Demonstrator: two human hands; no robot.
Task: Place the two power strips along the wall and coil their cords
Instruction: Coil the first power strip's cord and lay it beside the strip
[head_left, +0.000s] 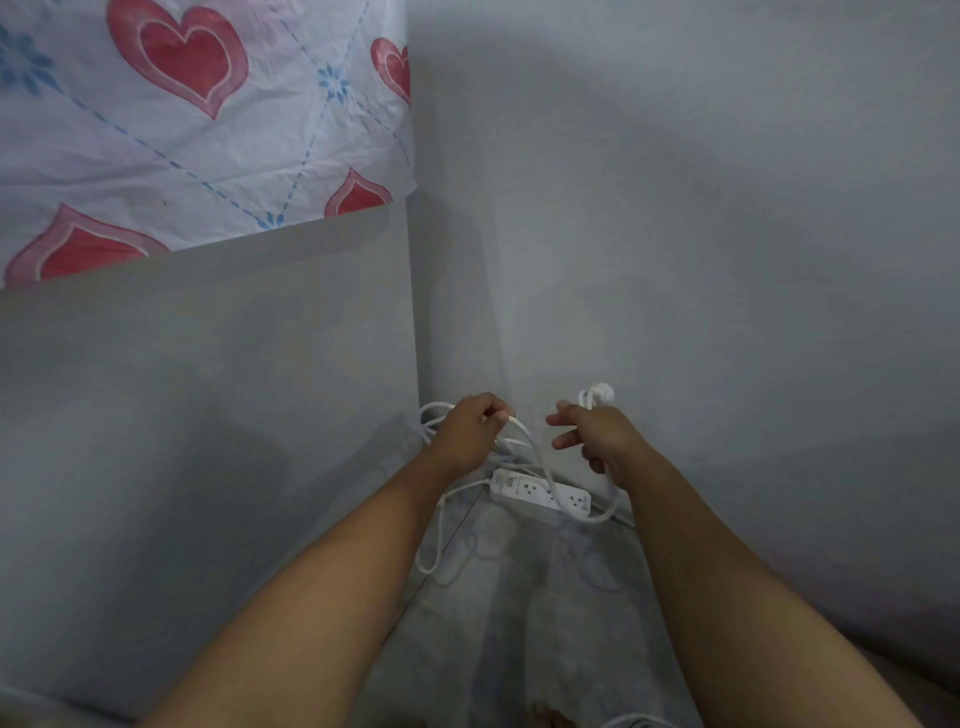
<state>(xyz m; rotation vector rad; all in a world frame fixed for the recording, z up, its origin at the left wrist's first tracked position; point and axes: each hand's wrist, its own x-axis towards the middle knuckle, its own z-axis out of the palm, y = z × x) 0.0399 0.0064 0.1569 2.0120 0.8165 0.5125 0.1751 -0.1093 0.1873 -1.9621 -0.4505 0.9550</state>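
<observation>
A white power strip (540, 492) lies on the grey floor at the foot of the wall, partly behind my arms. Its white cord (435, 540) loops over the floor and rises to my hands. My left hand (467, 434) is closed on a bend of that cord above the strip's left end. My right hand (597, 434) holds the cord too, with the white plug (597, 395) sticking up above its knuckles and the forefinger pointing left. More cord (428, 415) bunches behind my left hand. I see only one strip.
A grey panel (208, 389) stands on the left and meets the grey wall (675, 260) in a narrow corner. A cloth with red hearts (182, 104) hangs over the panel's top. Another bit of white cord (634, 719) shows at the bottom edge.
</observation>
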